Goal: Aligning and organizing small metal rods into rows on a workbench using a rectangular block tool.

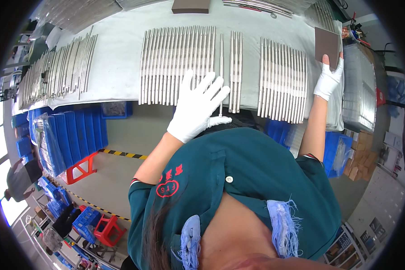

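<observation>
My left hand, in a white glove with bare fingertips, lies palm down with its fingers spread over the near ends of a row of slim metal rods. Its thumb points right, across the near end of a single rod lying apart from that row. Whether the fingers press on the rods or hover just above, I cannot tell. At the table's right edge my right hand, gloved the same way, grips a flat brown rectangular pad, thumb on its face. Beside the single rod lie a few rods.
Another row of rods lies right of centre, and a looser spread at the left. A brown block rests on the far side of the white-covered table. Blue bins stand below left; clear plastic trays are stacked right.
</observation>
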Demonstrator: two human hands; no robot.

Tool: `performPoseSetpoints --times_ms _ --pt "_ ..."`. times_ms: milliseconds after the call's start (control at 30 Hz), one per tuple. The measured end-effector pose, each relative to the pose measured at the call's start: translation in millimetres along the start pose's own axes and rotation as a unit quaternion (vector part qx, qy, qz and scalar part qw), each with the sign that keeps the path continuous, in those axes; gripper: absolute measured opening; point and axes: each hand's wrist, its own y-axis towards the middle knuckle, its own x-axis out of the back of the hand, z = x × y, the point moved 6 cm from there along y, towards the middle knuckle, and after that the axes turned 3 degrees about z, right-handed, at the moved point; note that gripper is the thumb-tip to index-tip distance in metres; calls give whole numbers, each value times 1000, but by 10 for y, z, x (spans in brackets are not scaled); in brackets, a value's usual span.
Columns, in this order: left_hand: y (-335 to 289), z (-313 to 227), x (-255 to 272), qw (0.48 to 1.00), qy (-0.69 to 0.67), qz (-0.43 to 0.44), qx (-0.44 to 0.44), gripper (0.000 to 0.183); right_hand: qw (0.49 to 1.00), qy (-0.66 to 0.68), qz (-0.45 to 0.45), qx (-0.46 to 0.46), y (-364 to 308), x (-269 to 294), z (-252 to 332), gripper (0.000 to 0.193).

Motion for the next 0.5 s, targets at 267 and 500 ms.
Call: performPoseSetpoints --times_ms 267,500 --pt "138 -24 30 999 31 5 -11 78 1000 -9 8 0 -52 -87 82 65" --pt "175 -163 -72 994 -25 82 -65 86 1000 8 16 -8 -66 -93 95 64"
